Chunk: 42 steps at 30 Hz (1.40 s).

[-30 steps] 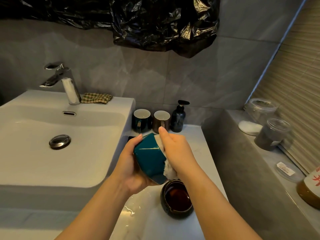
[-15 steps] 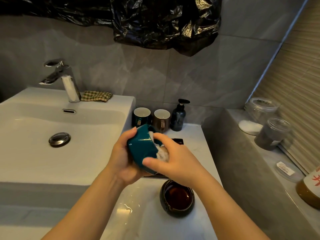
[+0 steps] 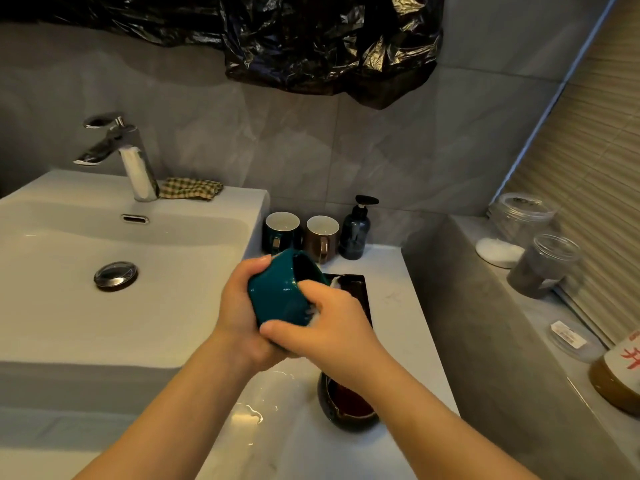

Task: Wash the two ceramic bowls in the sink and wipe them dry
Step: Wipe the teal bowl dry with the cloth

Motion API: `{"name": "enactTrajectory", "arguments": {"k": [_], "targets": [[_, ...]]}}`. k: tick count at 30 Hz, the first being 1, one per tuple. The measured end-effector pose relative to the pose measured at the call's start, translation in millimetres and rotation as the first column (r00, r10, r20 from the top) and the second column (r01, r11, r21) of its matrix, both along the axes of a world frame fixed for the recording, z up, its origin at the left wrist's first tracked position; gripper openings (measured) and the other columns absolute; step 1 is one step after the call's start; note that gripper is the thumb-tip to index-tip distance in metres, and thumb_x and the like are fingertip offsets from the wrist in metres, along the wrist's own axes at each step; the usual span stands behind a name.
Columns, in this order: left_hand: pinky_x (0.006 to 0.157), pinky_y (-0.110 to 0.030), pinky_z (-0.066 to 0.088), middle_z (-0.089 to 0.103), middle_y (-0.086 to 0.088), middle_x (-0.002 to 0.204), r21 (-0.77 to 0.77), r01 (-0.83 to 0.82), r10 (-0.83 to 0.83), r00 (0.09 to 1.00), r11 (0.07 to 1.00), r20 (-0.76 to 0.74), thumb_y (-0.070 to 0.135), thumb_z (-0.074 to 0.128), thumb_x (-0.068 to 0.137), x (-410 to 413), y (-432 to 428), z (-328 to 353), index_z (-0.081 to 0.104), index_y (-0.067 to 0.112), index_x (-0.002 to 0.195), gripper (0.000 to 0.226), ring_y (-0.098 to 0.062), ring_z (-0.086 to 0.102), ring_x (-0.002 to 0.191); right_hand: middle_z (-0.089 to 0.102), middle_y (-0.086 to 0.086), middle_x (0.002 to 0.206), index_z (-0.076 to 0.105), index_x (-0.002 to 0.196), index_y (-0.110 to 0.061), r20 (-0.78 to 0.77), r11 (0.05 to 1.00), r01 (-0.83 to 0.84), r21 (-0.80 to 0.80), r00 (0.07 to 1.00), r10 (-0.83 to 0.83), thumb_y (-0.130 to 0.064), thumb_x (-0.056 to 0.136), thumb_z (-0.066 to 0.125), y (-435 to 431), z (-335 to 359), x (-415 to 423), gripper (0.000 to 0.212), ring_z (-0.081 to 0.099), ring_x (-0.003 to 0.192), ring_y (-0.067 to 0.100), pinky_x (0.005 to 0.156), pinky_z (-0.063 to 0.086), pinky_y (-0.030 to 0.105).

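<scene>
My left hand [image 3: 239, 306] grips a teal ceramic bowl [image 3: 280, 296], tilted on its side above the counter with its mouth facing up and right. My right hand [image 3: 329, 323] presses a white cloth [image 3: 334, 282] against the bowl's rim and lower side; only small bits of cloth show past the fingers. A dark brown bowl [image 3: 348, 405] sits upright on the white counter [image 3: 408, 323] below my right forearm. The white sink [image 3: 138, 306] lies to the left, its drain stopper [image 3: 116, 273] shut.
A chrome faucet [image 3: 117, 150] and a checked cloth [image 3: 190, 188] sit at the sink's back. Two mugs [image 3: 301, 233] and a pump bottle [image 3: 356, 230] stand by the wall, a black tray [image 3: 356, 285] behind the bowl. Jars [image 3: 540, 261] and a bottle [image 3: 620, 375] line the right ledge.
My right hand has slid with the cloth from the bowl's upper side down around its lower edge, while my left hand turned the bowl so its mouth faces upward.
</scene>
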State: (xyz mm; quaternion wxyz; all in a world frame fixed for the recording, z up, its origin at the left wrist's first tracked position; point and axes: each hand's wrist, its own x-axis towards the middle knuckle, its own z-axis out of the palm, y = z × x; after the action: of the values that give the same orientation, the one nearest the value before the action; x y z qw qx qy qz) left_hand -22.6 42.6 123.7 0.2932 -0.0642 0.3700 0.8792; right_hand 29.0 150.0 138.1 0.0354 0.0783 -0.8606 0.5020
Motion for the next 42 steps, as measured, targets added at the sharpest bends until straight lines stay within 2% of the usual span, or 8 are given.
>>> {"name": "enactTrajectory", "arguments": {"k": [5, 10, 15, 22, 30, 34, 39, 42], "targets": [[0.078, -0.035, 0.044, 0.064, -0.011, 0.092, 0.008, 0.218, -0.218, 0.974, 0.976, 0.067, 0.046, 0.060, 0.057, -2.3, -8.4, 2.6, 0.068, 0.013, 0.092, 0.049, -0.026, 0.057, 0.082, 0.068, 0.000, 0.087, 0.066, 0.085, -0.012, -0.310, 0.810, -0.061, 0.583, 0.905, 0.292, -0.058, 0.079, 0.054, 36.9, -23.8, -7.0, 0.048, 0.055, 0.088, 0.010, 0.099, 0.038, 0.033], [0.059, -0.031, 0.049, 0.066, -0.008, 0.063, -0.156, 0.049, -0.067, 0.991, 0.987, -0.115, 0.034, 0.057, 0.068, 2.4, 7.5, 2.9, 0.065, 0.012, 0.080, 0.027, -0.021, 0.062, 0.055, 0.067, -0.002, 0.104, 0.060, 0.109, -0.025, -0.008, 1.000, -0.021, -0.015, 1.000, 0.021, -0.035, 0.084, 0.064, 12.5, -16.9, 2.0, 0.027, 0.060, 0.095, 0.009, 0.087, 0.054, 0.033], [0.046, -0.028, 0.051, 0.068, -0.005, 0.072, -0.256, -0.047, -0.032, 0.954, 0.966, -0.298, 0.029, 0.059, 0.064, 5.8, 10.4, -7.1, 0.060, 0.016, 0.100, 0.038, -0.016, 0.066, 0.057, 0.066, 0.009, 0.101, 0.061, 0.108, -0.017, 0.313, 0.756, 0.157, -0.636, 0.948, 0.066, -0.014, 0.087, 0.060, 12.5, -0.9, -4.6, 0.021, 0.064, 0.092, 0.022, 0.080, 0.055, 0.044], [0.058, -0.032, 0.052, 0.066, -0.011, 0.072, -0.031, -0.002, -0.003, 0.990, 1.000, -0.139, 0.039, 0.059, 0.058, 1.2, 4.4, -3.7, 0.065, 0.012, 0.088, 0.040, -0.024, 0.062, 0.064, 0.059, -0.003, 0.116, 0.052, 0.124, -0.024, -0.078, 0.950, -0.099, 0.298, 0.989, 0.127, -0.047, 0.085, 0.059, 20.9, -25.3, 2.9, 0.047, 0.047, 0.102, 0.003, 0.091, 0.045, 0.026], [0.065, -0.019, 0.054, 0.056, 0.006, 0.108, -0.278, -0.193, -0.044, 0.746, 0.941, -0.665, 0.044, 0.058, 0.052, 7.9, 14.0, -16.2, 0.046, 0.038, 0.115, 0.064, 0.000, 0.065, 0.085, 0.065, -0.002, 0.099, 0.059, 0.099, -0.032, 0.314, 0.786, 0.228, -0.574, 0.948, -0.046, -0.039, 0.095, 0.044, 6.7, 4.7, -6.6, 0.017, 0.062, 0.094, 0.014, 0.077, 0.057, 0.033], [0.074, -0.030, 0.056, 0.068, 0.009, 0.103, -0.232, -0.033, -0.090, 0.863, 0.972, -0.496, 0.056, 0.058, 0.072, 12.4, 16.9, -0.4, 0.062, 0.050, 0.101, 0.031, -0.005, 0.069, 0.085, 0.065, 0.000, 0.093, 0.060, 0.090, -0.028, 0.128, 0.866, 0.221, -0.449, 0.975, -0.182, -0.036, 0.094, 0.048, 7.3, 3.0, -7.1, 0.015, 0.062, 0.089, 0.012, 0.078, 0.057, 0.039], [0.070, -0.047, 0.055, 0.074, -0.009, 0.086, -0.111, 0.213, -0.227, 0.964, 0.971, -0.137, 0.057, 0.051, 0.071, 5.2, 10.0, 3.1, 0.077, 0.022, 0.080, 0.044, -0.025, 0.072, 0.074, 0.065, -0.001, 0.091, 0.057, 0.095, -0.015, -0.153, 0.980, 0.071, 0.185, 0.987, -0.042, -0.065, 0.077, 0.036, 12.6, -13.5, -4.8, 0.057, 0.061, 0.084, 0.016, 0.071, 0.055, 0.045], [0.074, -0.040, 0.054, 0.069, -0.008, 0.099, -0.170, 0.027, -0.069, 0.966, 0.985, -0.251, 0.047, 0.062, 0.061, 4.9, 18.9, -12.3, 0.066, 0.024, 0.109, 0.053, -0.023, 0.067, 0.087, 0.066, 0.002, 0.094, 0.059, 0.097, -0.019, 0.030, 0.978, 0.153, -0.142, 0.988, -0.150, -0.058, 0.084, 0.044, 5.5, -4.0, -4.9, 0.044, 0.062, 0.089, 0.016, 0.077, 0.055, 0.046]]}}
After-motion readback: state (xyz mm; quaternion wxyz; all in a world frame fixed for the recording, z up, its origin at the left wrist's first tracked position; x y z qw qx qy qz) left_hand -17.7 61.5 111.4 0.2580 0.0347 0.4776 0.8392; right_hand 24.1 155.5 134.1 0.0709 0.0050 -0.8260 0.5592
